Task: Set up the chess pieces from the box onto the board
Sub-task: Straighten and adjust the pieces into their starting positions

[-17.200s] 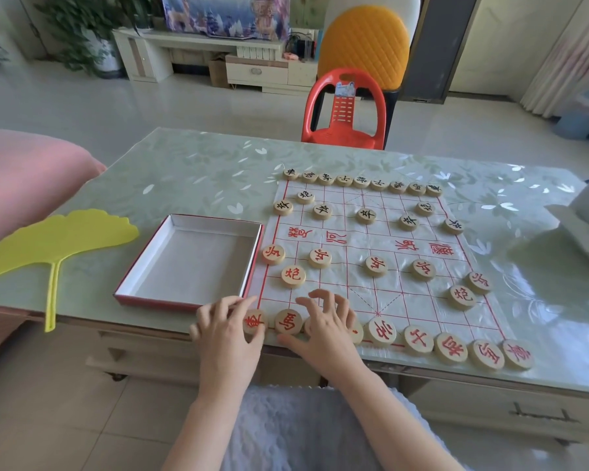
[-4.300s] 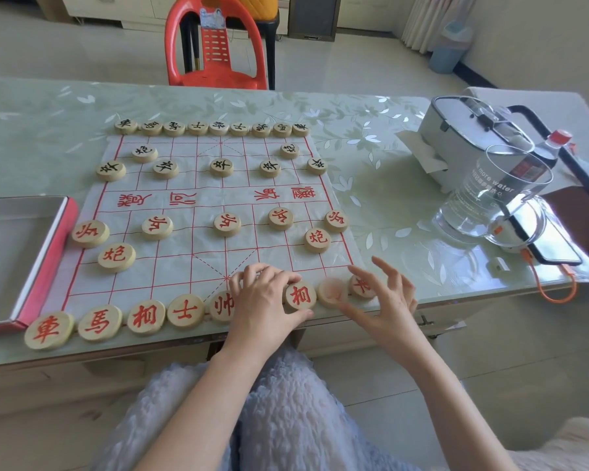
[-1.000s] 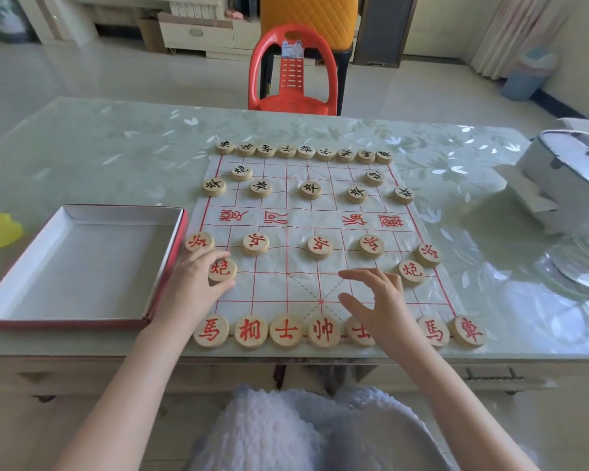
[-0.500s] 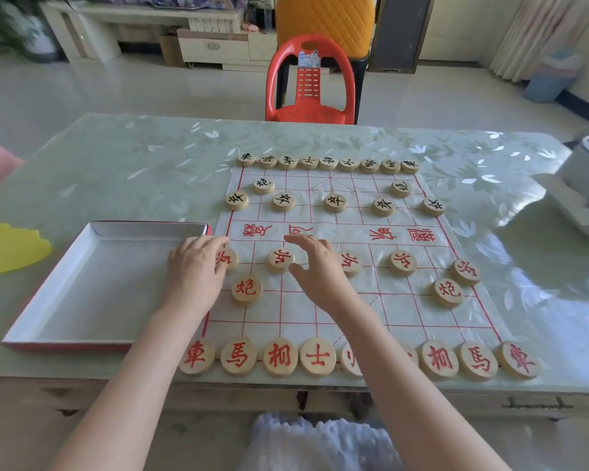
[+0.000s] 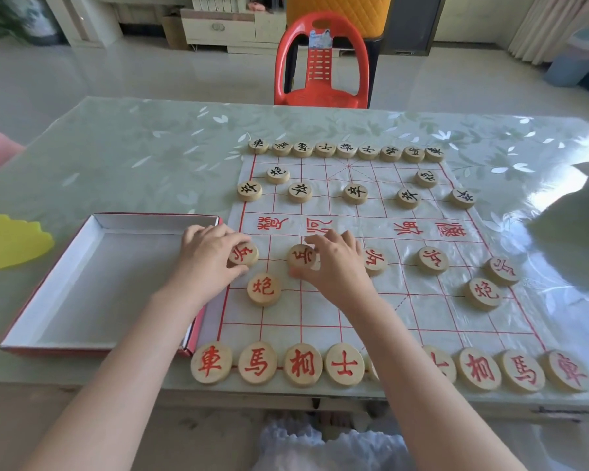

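- The table [image 5: 143, 158] had a glossy pale green cover printed with white leaves; window light glared off its right side.
- The board [image 5: 364, 300], a thin white sheet with red grid lines and red characters across its middle, lay flat on the table, its near edge at the table's front edge.
- The box [image 5: 48, 283], a shallow white tray with red outer walls, sat just left of the board, touching its left edge; nothing lay inside.
- Black-lettered pieces [image 5: 346, 150] stood in a row along the board's far edge, with more in two rows nearer.
- Red-lettered pieces [image 5: 257, 363] lined the near edge; the right forearm hid part of that row.
- The left hand [image 5: 208, 256] reached over the box's right wall, thumb and fingers pinching a red soldier [image 5: 244, 253] at the board's left edge.
- The right hand [image 5: 334, 263] curled its fingers round a second soldier [image 5: 301, 257], one line over, gripping it against the board.
- A red cannon [image 5: 263, 288] lay just nearer than the two hands, untouched.
- More red soldiers and another cannon [image 5: 483, 294] lay to the right.
- A yellow fan [image 5: 7, 241] lay at the table's left edge.
- Beyond the table stood a red chair [image 5: 322, 62] on a shiny pale floor, with a white cabinet [image 5: 232, 28] by the far wall and curtains [image 5: 541, 25] at upper right.
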